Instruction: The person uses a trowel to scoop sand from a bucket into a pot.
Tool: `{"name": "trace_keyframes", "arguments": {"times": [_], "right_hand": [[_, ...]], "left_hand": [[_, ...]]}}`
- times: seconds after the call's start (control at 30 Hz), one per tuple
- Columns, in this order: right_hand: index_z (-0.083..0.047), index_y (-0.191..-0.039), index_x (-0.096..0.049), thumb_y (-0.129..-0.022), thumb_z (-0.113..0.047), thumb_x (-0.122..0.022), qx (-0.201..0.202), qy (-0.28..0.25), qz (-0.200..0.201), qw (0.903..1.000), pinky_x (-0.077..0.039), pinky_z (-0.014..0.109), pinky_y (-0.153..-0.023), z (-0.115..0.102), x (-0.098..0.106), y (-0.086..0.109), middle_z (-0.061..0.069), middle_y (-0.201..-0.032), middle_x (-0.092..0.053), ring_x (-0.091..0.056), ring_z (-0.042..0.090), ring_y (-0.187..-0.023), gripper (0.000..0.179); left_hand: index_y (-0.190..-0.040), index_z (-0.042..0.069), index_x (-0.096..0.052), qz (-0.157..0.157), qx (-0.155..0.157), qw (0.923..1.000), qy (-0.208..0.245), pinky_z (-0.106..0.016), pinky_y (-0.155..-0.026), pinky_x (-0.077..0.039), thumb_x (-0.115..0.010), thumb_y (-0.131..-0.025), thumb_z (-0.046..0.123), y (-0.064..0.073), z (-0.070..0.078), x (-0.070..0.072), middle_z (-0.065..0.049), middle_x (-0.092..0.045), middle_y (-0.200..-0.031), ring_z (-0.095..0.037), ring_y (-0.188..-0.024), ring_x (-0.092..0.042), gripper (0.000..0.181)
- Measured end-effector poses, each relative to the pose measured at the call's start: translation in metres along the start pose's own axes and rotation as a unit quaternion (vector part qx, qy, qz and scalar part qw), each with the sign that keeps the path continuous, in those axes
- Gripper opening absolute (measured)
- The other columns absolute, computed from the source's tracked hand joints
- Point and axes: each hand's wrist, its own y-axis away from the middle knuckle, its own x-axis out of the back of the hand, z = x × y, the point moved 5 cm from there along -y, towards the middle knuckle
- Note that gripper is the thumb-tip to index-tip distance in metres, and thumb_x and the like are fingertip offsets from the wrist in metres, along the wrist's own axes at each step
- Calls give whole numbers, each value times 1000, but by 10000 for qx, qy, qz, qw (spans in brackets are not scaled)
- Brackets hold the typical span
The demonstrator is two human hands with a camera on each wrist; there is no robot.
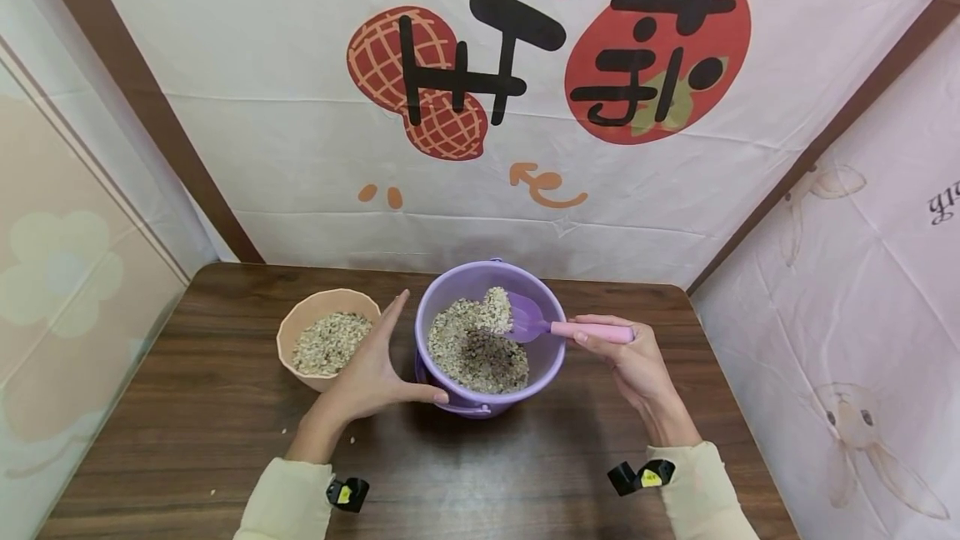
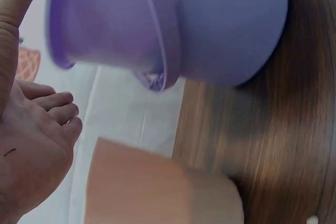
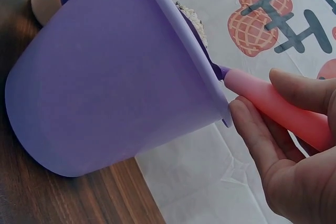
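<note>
A purple bucket (image 1: 551,357) stands on the table, partly filled with pale, speckled grains (image 1: 480,369). My right hand (image 1: 637,361) grips the pink handle of a toy shovel (image 1: 592,331). Its purple blade, heaped with grains, is over the bucket's opening. In the right wrist view, the handle (image 3: 268,103) passes between thumb and fingers close to the bucket's rim. My left hand (image 1: 375,377) is spread, its thumb at the bucket's near-left rim and its fingers pointing up between bucket and bowl. Left of it sits a peach bowl (image 1: 288,348) of similar grains.
The wooden table (image 1: 187,373) has a few stray grains on its left part. Right behind it hangs a printed white cloth (image 1: 300,190). More printed cloth (image 1: 847,315) closes off the right side, and another panel the left.
</note>
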Motion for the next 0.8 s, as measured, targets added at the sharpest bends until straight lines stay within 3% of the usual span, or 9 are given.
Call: {"name": "trace_keyframes", "arguments": {"times": [0.13,0.3,0.5,0.6,0.8], "right_hand": [[14,-119,-66,-89,9,-71,-41,26,120,9999,-57,37,-90,0,1,0,15,-98,-76,-73,22,-101,32],[13,-120,-66,-89,9,-70,-15,18,80,10000,-57,38,-90,1,1,0,16,-99,-75,-73,23,-101,31],[14,-120,-66,-91,9,-69,73,0,-63,10000,-57,39,-90,0,0,0,18,-101,-75,-73,25,-101,30],[15,-121,-65,-91,9,-69,82,-20,-118,9999,-57,39,-91,0,0,1,19,-102,-74,-72,25,-102,31],[17,-122,-63,-91,9,-68,65,-14,-175,9998,-56,39,-92,0,-1,0,19,-104,-74,-72,26,-104,32]], "left_hand": [[-165,26,-6,230,206,9995,-77,-64,-115,-25,-97,-55,54,9,-13,19,-16,-16,-167,-40,-150,-20,145],[-165,24,-3,704,403,9967,-99,-68,-112,-26,-98,-61,46,21,-32,51,-20,-17,-166,-45,-148,-22,143],[-165,19,-3,1199,764,9897,-150,-73,-108,-27,-100,-61,38,39,-56,82,-22,-16,-166,-50,-144,-25,144],[-165,14,-4,1292,795,9881,-264,-73,-108,-26,-99,-61,36,45,-66,88,-23,-15,-166,-50,-145,-23,143],[-164,13,0,1176,1127,9860,-368,-76,-107,-24,-97,-65,42,50,-84,89,-21,-8,-168,-52,-148,-16,141]]}}
